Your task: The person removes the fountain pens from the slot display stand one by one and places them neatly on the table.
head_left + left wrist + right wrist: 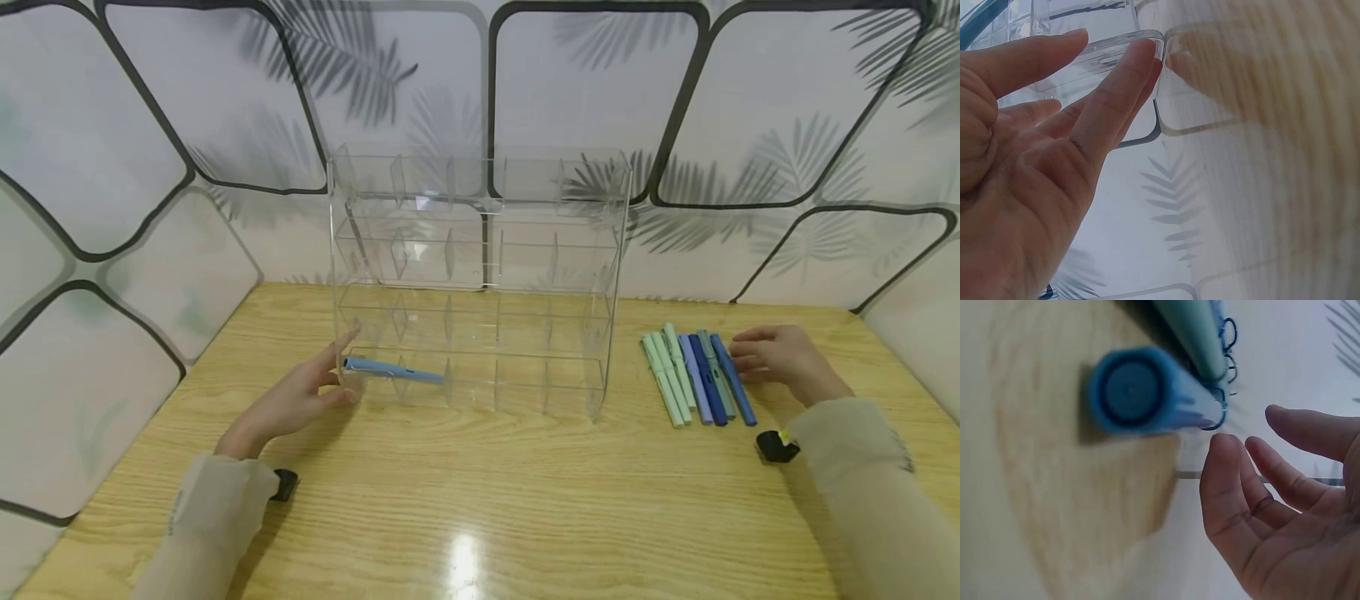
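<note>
A clear acrylic rack (617, 287) with rows of small compartments stands upright at the middle back. One light blue pen (393, 370) lies sideways in its lowest tier, at the left. My left hand (292, 402) is at the rack's lower left corner, fingers mostly extended; in the left wrist view, fingertips (1141, 53) meet the clear edge. To the right, my right hand (787, 362) is beside a blue pen (733, 379), the rightmost of a row. Its fingers are loosely bent with nothing between them; the right wrist view shows them just off the pen's clip end.
Left of the blue pen lie light green pens (663, 379), a lavender pen (696, 379), a dark blue pen (708, 379) and a grey-green pen (717, 375), side by side. Behind the wooden table (480, 492) rises a wall (585, 100) with a leaf pattern.
</note>
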`<act>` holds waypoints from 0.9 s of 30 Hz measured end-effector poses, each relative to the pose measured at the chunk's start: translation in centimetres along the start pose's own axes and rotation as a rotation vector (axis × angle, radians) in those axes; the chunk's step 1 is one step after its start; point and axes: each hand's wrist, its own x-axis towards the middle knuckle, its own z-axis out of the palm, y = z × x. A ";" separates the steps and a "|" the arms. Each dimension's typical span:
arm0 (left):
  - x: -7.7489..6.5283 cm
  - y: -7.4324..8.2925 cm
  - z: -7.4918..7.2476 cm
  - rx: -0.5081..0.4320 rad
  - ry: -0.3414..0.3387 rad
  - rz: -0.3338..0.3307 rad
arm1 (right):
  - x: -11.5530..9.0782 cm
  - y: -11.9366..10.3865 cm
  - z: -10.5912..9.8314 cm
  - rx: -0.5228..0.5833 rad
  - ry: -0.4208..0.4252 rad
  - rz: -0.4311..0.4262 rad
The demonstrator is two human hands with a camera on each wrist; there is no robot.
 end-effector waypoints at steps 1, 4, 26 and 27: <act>0.0 0.0 0.0 -0.002 0.001 0.002 | -0.2 -0.1 0.0 -0.001 0.001 -0.004; 0.0 0.0 0.0 -0.004 0.001 0.006 | -0.8 -0.3 0.0 0.025 0.000 -0.020; -0.1 0.1 0.0 0.003 0.007 0.007 | -4.7 -4.8 3.2 0.322 -0.156 -0.274; -0.1 0.1 0.0 0.004 0.006 0.006 | -4.9 -5.1 3.5 0.283 -0.149 -0.277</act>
